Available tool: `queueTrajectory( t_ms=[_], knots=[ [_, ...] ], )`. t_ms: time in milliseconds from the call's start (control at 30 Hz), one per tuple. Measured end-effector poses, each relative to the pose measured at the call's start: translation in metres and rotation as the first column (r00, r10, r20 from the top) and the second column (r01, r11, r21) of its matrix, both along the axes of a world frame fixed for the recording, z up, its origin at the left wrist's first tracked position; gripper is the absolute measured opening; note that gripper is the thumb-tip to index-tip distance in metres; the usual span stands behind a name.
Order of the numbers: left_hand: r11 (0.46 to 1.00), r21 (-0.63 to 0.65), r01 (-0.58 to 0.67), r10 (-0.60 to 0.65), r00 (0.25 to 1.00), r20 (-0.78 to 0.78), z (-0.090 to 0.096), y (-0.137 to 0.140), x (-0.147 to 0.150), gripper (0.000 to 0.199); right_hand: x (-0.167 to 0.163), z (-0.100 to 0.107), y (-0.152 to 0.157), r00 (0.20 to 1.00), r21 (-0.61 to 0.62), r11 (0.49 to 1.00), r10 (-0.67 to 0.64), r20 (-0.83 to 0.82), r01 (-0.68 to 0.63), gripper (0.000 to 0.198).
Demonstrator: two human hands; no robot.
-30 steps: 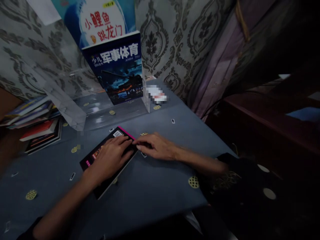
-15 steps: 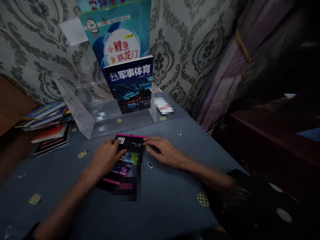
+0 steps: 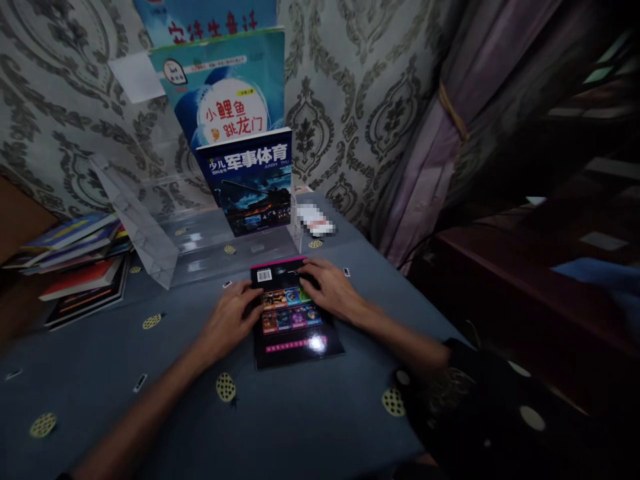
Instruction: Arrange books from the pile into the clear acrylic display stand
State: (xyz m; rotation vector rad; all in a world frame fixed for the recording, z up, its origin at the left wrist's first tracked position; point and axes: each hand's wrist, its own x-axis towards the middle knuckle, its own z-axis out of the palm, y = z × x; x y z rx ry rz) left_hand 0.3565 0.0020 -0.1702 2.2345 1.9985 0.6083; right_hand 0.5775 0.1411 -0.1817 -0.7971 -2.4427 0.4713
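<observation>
A black book [image 3: 295, 337] with a pink top edge, a barcode and rows of small colourful pictures lies back cover up on the table. My left hand [image 3: 235, 310] rests at the book's left edge, fingers apart, its fingertips by the edge. My right hand [image 3: 333, 288] lies over the upper right corner with fingers spread on the cover. Behind them stands a clear acrylic book rack [image 3: 160, 267]. In its front row leans a dark blue book [image 3: 253, 183] with a tank picture; a teal book [image 3: 233, 87] and a blue book [image 3: 210, 20] stand in tiers behind.
A stack of books [image 3: 83, 267] sits at the table's left, beside the rack. A blurred white and red item [image 3: 316, 220] lies right of the rack. Patterned wallpaper [image 3: 340, 120] and a tied purple curtain [image 3: 425, 180] rise behind the blue tablecloth [image 3: 190, 413].
The black book has turned straighter and shifted right on the table. My left hand has moved from its top to the left edge; my right hand now lies on its corner. The view shifted slightly.
</observation>
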Motion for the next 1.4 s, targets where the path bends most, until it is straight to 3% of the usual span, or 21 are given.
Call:
queueTrajectory(
  t_ms=[200, 467, 667, 833, 1100, 1400],
  knots=[
    [0.997, 0.073, -0.008, 0.013, 0.998, -0.066, -0.006, 0.008, 0.010, 0.033, 0.005, -0.003, 0.019, 0.998, -0.074, 0.996, 0.051, -0.048, -0.054, 0.028],
    [0.999, 0.014, -0.036, 0.038, 0.964, -0.265, 0.015, 0.018, 0.030, 0.031, 0.010, -0.015, 0.045, 0.986, -0.067, 0.985, 0.153, -0.067, -0.158, 0.033],
    [0.999, -0.008, -0.047, 0.043, 0.954, -0.298, 0.013, 0.040, 0.037, 0.035, 0.009, -0.020, 0.049, 0.988, -0.037, 0.990, 0.131, -0.080, -0.134, 0.034],
    [0.997, -0.031, 0.077, -0.083, 0.966, -0.246, 0.008, 0.067, 0.040, 0.041, 0.009, -0.023, 0.051, 0.987, -0.044, 0.991, 0.117, -0.106, -0.122, 0.035],
    [0.961, 0.030, 0.275, -0.267, 0.950, -0.162, -0.001, 0.111, 0.052, 0.040, 0.010, -0.015, 0.053, 0.984, -0.185, 0.977, 0.080, -0.156, -0.109, 0.049],
    [0.946, 0.020, 0.323, -0.318, 0.939, -0.130, -0.003, 0.105, 0.052, 0.043, 0.009, -0.016, 0.056, 0.989, -0.160, 0.979, 0.107, -0.107, -0.123, 0.046]
  ],
)
